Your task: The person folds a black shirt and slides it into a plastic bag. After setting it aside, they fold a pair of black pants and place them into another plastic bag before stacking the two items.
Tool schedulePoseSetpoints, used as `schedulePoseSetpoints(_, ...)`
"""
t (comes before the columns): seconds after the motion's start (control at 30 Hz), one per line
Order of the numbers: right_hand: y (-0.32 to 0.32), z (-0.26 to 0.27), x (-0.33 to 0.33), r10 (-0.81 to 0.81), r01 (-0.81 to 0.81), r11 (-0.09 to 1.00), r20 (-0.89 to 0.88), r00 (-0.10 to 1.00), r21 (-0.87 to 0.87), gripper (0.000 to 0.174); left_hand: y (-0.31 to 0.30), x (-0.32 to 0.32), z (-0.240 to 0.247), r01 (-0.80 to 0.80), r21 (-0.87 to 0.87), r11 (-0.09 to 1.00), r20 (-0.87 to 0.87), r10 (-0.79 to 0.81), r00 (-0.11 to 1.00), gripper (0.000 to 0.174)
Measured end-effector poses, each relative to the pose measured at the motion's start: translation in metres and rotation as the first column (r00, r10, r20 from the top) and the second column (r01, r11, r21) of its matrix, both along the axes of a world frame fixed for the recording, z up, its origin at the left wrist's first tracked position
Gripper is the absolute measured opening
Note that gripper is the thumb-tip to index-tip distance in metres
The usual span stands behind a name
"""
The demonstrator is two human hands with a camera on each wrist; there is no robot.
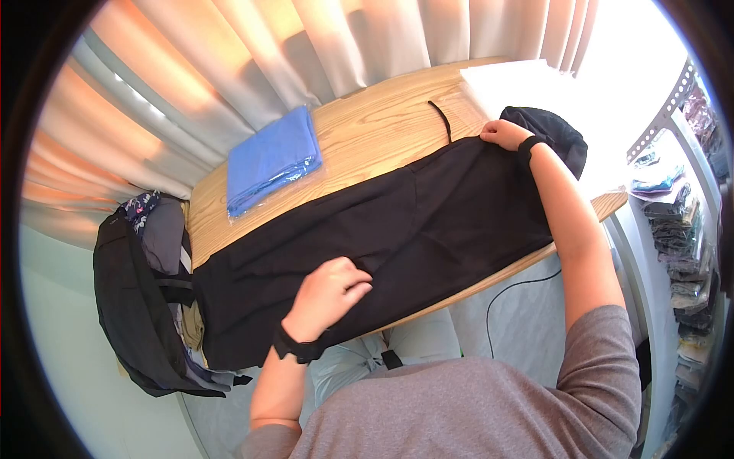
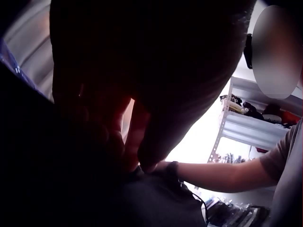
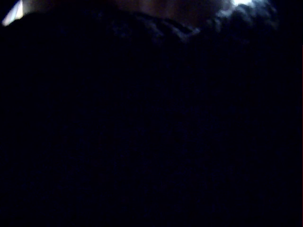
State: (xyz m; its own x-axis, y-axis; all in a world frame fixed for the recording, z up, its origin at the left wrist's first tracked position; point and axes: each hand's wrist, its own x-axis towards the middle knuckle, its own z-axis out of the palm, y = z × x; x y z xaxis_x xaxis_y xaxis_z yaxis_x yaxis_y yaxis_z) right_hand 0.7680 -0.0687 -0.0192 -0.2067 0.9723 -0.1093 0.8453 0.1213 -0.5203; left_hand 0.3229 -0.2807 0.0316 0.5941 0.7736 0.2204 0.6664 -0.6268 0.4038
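A long black garment (image 1: 382,237) lies spread lengthwise over the wooden table, its right end bunched into a rounded heap (image 1: 562,141). Past its far edge a thin black cord (image 1: 441,122) sticks out onto the wood. My right hand (image 1: 505,135) pinches the garment's far edge beside the heap; dark cloth fills most of the right wrist view. Over the left half of the garment is my left hand (image 1: 325,294), fingers loosely bent. In the left wrist view, its fingers (image 2: 135,137) point down at the cloth in deep shadow.
A blue folded item in clear plastic (image 1: 275,162) lies at the far left of the table (image 1: 367,103). White sheets (image 1: 508,80) are at the far right. An open black bag of clothes (image 1: 126,298) stands at the left end. Shelves with packed clothes (image 1: 680,237) rise at right.
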Motion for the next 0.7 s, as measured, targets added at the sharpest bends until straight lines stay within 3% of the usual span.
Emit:
schedulePoseSetpoints(0.03,-0.001,0.0,0.0,-0.008,0.008,1.0,-0.001,1.0,-0.008,0.027,0.002,-0.005,0.01,-0.043,-0.069,0.997,0.049,0.047,0.998,0.013)
schedulePoseSetpoints(0.07,-0.001,0.001,0.0,-0.008,0.008,1.0,-0.002,1.0,-0.009,0.027,0.003,-0.011,0.026,-0.208,-0.171,0.963,0.041,0.218,0.975,0.017)
schedulePoseSetpoints(0.13,-0.004,0.005,-0.002,0.022,-0.022,1.0,0.004,1.0,0.006,0.027,0.016,-0.041,0.03,-0.362,-0.101,0.927,0.135,0.373,0.918,0.02)
schedulePoseSetpoints(0.2,-0.002,0.003,-0.001,0.025,-0.025,1.0,0.008,1.0,0.007,0.027,0.037,-0.095,0.02,-0.514,-0.061,0.856,-0.044,0.512,0.858,0.024)
schedulePoseSetpoints(0.3,-0.001,0.001,-0.001,0.022,-0.022,0.999,0.006,1.0,0.024,0.027,0.065,-0.169,-0.004,-0.736,-0.078,0.673,-0.312,0.684,0.659,0.039)
schedulePoseSetpoints(0.4,-0.001,0.0,0.0,-0.003,0.003,1.0,-0.004,1.0,0.004,0.025,0.086,-0.226,-0.04,-0.807,-0.037,0.59,-0.339,0.752,0.565,0.041)
schedulePoseSetpoints(0.47,-0.002,0.001,-0.001,-0.008,0.008,1.0,-0.009,1.0,-0.001,0.025,0.091,-0.248,-0.057,-0.726,-0.039,0.687,-0.219,0.703,0.677,0.034)
schedulePoseSetpoints(0.63,-0.002,0.0,0.0,0.004,-0.004,1.0,-0.011,1.0,0.005,0.027,0.094,-0.241,-0.049,-0.699,-0.077,0.711,-0.08,0.695,0.715,0.019)
schedulePoseSetpoints(0.7,-0.003,0.001,-0.001,-0.005,0.005,1.0,-0.013,1.0,0.01,0.027,0.098,-0.243,-0.051,-0.787,-0.107,0.608,-0.005,0.791,0.611,0.018)
